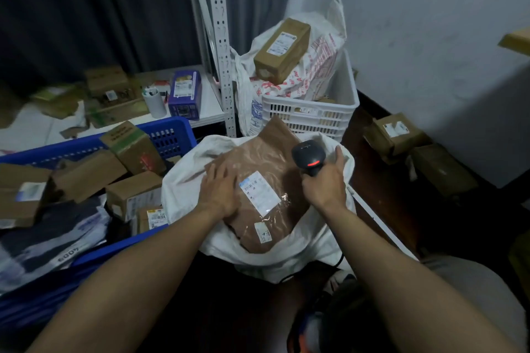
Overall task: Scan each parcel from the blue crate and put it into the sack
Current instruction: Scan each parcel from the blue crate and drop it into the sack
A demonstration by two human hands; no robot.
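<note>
A flat brown paper parcel [266, 163] with a white label [259, 192] lies across the mouth of the white sack [186, 180]. My left hand [219, 192] rests flat on the parcel's left side, fingers spread. My right hand [325, 180] grips a black barcode scanner [308, 156], its red light glowing, just right of the label and over the sack's right rim. The blue crate [169, 135] at the left holds several cardboard boxes and dark plastic mailers.
A white crate [309, 112] behind the sack holds a printed plastic bag with a brown box [282, 50] on top. A white metal shelf [220, 37] carries boxes and a purple carton. Brown boxes [393, 135] lie on the dark floor by the wall.
</note>
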